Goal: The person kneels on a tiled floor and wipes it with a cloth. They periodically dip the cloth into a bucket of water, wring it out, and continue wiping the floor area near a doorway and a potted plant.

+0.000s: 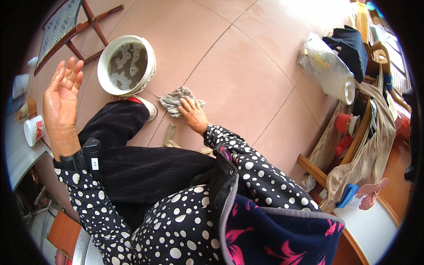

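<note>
My right hand (193, 114) presses down on a crumpled grey cloth (175, 101) on the tiled floor (238, 73), its fingers spread over the cloth's right part. My left hand (64, 96) is raised at the left with fingers apart, palm showing, wet-looking and holding nothing. Between the raised hand and the cloth, farther forward, stands a white bucket (151, 66) of murky grey water (127, 64) with patches of foam. A shoe (149, 107) is on the floor between the bucket and the cloth.
A folding stool (89, 25) with a patterned seat stands beyond the bucket. A white tub (33, 131) is at the far left. Clear plastic bags (326, 68), a dark bag (347, 49) and a wooden rack (313, 170) draped with beige cloth (371, 155) line the right. A low wooden piece (170, 134) lies near my legs.
</note>
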Available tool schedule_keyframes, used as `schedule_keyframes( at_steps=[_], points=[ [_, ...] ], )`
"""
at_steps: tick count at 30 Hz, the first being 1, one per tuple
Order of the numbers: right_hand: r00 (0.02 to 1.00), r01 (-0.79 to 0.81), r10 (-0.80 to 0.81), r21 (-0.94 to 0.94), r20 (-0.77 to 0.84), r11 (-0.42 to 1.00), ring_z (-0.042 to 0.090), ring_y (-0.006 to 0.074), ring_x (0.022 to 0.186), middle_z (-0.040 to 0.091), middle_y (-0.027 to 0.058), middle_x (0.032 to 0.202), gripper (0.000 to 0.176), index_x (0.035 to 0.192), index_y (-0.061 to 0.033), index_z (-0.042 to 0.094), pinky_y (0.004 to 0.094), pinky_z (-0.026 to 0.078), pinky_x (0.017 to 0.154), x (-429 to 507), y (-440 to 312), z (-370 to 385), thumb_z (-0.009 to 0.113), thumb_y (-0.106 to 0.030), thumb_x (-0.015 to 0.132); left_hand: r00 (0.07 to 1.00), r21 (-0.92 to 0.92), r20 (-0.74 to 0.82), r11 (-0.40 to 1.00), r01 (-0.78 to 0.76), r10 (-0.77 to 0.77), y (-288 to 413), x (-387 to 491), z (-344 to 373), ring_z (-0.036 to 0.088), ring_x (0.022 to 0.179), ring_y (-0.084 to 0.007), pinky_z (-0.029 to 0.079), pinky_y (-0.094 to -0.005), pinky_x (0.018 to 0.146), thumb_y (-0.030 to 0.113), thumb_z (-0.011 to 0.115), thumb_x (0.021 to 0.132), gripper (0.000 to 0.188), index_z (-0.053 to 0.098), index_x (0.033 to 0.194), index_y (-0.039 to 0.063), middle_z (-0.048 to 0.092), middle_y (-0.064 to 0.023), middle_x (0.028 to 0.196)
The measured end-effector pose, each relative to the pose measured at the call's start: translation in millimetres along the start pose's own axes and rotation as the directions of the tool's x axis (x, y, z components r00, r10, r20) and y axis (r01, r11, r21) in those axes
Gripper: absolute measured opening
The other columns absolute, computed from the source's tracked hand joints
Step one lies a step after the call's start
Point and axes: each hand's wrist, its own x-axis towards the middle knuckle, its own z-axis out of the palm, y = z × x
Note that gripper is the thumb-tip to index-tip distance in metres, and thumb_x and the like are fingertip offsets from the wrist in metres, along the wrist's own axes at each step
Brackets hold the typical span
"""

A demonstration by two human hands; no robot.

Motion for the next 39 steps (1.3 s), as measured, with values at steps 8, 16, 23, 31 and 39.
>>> schedule_keyframes(
  at_steps=[8,16,23,31,39],
  points=[
    [0.588,-0.789,0.762,0.011,-0.271,0.614,0.026,0.0408,0.142,0.027,0.0182,0.156,0.055,0.146,-0.0133,0.04,0.055,0.026,0.114,-188,142,-38,0.051,-0.016,0.092,0.998,0.067,0.033,0.996,0.051,-0.053,-11,24,1,0.06,0.118,-0.0332,0.051,-0.0372,0.096,0.008,0.056,0.097,0.053,0.033,0.142,-0.006,0.055,-0.0223,0.132],
    [-0.481,-0.804,0.801,0.184,0.357,-0.565,0.022,0.0473,0.14,0.014,0.0174,0.16,0.058,0.148,-0.0183,0.038,0.0581,0.027,0.112,-260,187,-11,0.052,-0.031,0.094,0.991,0.092,0.03,0.987,0.13,-0.133,-20,39,-2,0.059,0.12,-0.0306,0.051,-0.0372,0.096,0.01,0.057,0.098,0.047,0.038,0.138,-0.003,0.056,-0.0191,0.133],
    [-0.286,-0.869,0.957,0.434,-0.054,-0.236,0.02,0.0491,0.139,0.021,0.0221,0.155,0.071,0.146,-0.0145,0.034,0.0667,0.024,0.108,-184,267,-32,0.06,-0.045,0.087,0.987,0.113,0.011,0.981,0.156,-0.158,-32,23,-2,0.061,0.116,-0.0306,0.052,-0.0364,0.092,0.012,0.061,0.096,0.052,0.037,0.14,-0.002,0.058,-0.0185,0.13],
    [0.689,-0.612,0.575,0.072,-0.442,0.788,0.022,0.0374,0.145,0.031,0.0178,0.154,0.055,0.137,-0.0093,0.051,0.0572,0.015,0.116,-7,177,-54,0.053,-0.043,0.093,0.98,0.184,-0.068,0.963,0.195,-0.186,-40,10,10,0.06,0.117,-0.0302,0.051,-0.0371,0.093,0.014,0.059,0.097,0.051,0.04,0.141,-0.002,0.056,-0.0172,0.133],
    [0.544,-0.643,0.571,0.132,-0.615,0.755,0.028,0.0325,0.145,0.034,0.0126,0.154,0.05,0.139,-0.0105,0.049,0.0495,0.02,0.119,-126,250,-47,0.052,-0.025,0.091,0.986,0.238,-0.051,0.956,0.169,-0.161,-36,3,18,0.058,0.12,-0.0294,0.05,-0.0369,0.097,0.015,0.054,0.1,0.048,0.04,0.142,-0.002,0.053,-0.0171,0.137]
  ],
)
